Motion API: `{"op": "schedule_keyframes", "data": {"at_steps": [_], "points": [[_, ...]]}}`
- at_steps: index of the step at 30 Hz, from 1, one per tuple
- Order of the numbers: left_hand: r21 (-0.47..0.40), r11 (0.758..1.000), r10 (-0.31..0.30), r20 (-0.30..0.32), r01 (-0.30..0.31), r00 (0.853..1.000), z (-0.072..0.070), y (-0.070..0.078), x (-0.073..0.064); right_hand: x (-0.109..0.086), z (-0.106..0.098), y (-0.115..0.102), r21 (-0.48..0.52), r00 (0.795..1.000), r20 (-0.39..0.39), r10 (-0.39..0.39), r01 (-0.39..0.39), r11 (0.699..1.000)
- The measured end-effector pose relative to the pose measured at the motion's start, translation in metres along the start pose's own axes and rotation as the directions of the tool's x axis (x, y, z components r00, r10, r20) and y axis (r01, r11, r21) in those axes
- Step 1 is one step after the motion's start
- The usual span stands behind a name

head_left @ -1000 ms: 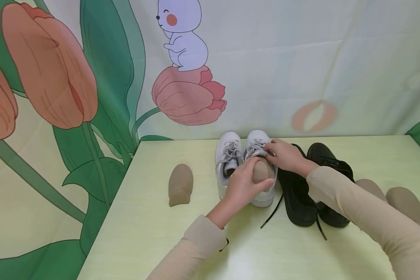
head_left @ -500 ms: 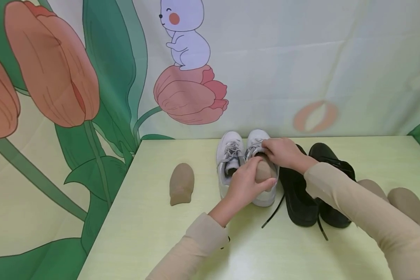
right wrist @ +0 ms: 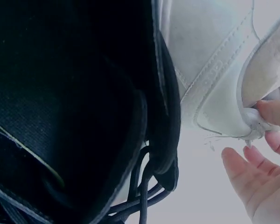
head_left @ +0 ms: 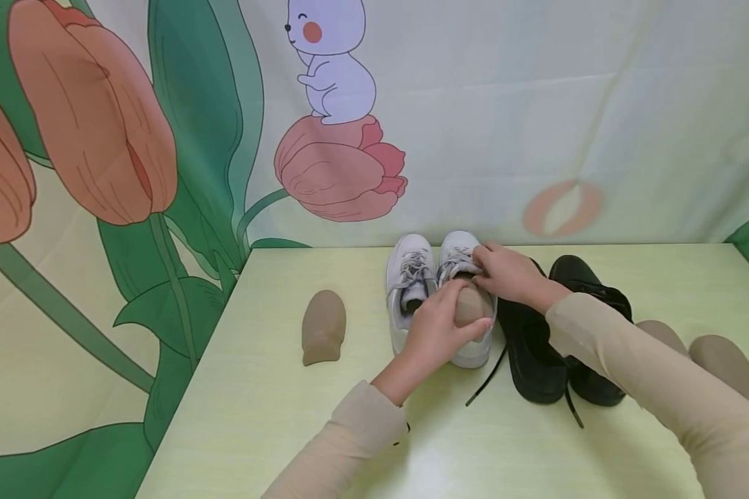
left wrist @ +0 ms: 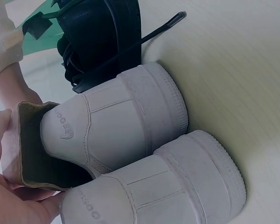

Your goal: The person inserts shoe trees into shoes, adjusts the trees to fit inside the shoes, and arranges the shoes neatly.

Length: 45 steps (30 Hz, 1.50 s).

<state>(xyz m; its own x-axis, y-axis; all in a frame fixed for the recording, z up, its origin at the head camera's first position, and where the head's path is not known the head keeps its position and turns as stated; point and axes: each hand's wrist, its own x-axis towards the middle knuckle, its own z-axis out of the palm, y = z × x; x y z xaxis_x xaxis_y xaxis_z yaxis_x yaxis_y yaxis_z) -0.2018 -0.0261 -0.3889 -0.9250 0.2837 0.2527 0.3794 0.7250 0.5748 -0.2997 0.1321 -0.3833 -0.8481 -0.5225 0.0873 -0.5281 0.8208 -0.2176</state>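
A tan, round-ended loose insert [head_left: 324, 328] lies on the table [head_left: 225, 423]. Left white shoe [head_left: 412, 267]: smooth, stitched. Left hand [head_left: 433, 326] grips a hollow held insert [head_left: 472, 305], partly inside the right white shoe [left wrist: 114, 114]; its rim could crumple if the right hand [head_left: 510, 276], pinching the laced front, slips. Black shoes [head_left: 538, 367] adjoin.
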Motion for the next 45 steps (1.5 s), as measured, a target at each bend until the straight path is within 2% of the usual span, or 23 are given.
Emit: {"op": "schedule_keyframes", "data": {"at_steps": [3, 10, 18, 27, 30, 37, 45], "points": [[-0.008, 1.000, -0.005, 0.001, 0.005, 1.000, 0.000, 0.000, 0.000, 0.000, 0.000, 0.000, 0.030, 1.000, 0.023, 0.016, -0.016, 0.999], [-0.020, 1.000, -0.020, 0.003, 0.020, 1.000, 0.003, -0.001, 0.000, 0.000, -0.002, 0.001, 0.070, 0.998, 0.060, -0.006, 0.002, 0.998], [-0.019, 0.999, -0.035, 0.001, 0.035, 0.999, 0.004, -0.001, 0.002, -0.001, -0.006, 0.003, 0.114, 0.998, 0.041, -0.043, 0.038, 0.993], [-0.022, 0.998, -0.055, -0.019, 0.055, 0.998, 0.004, 0.001, 0.009, -0.001, -0.006, 0.005, 0.132, 0.999, 0.018, -0.047, 0.044, 0.990], [-0.044, 0.997, -0.067, 0.002, 0.067, 0.998, 0.002, 0.001, 0.009, -0.002, -0.005, 0.007, 0.145, 0.999, 0.013, -0.043, 0.041, 0.989], [-0.154, 0.981, -0.108, 0.054, 0.115, 0.993, -0.004, -0.001, 0.008, -0.003, -0.006, 0.008, 0.215, 0.999, 0.010, -0.034, 0.031, 0.976], [-0.183, 0.973, -0.135, 0.029, 0.138, 0.990, -0.002, 0.002, 0.012, -0.003, -0.006, 0.010, 0.232, 1.000, -0.002, -0.017, 0.017, 0.973]]}}
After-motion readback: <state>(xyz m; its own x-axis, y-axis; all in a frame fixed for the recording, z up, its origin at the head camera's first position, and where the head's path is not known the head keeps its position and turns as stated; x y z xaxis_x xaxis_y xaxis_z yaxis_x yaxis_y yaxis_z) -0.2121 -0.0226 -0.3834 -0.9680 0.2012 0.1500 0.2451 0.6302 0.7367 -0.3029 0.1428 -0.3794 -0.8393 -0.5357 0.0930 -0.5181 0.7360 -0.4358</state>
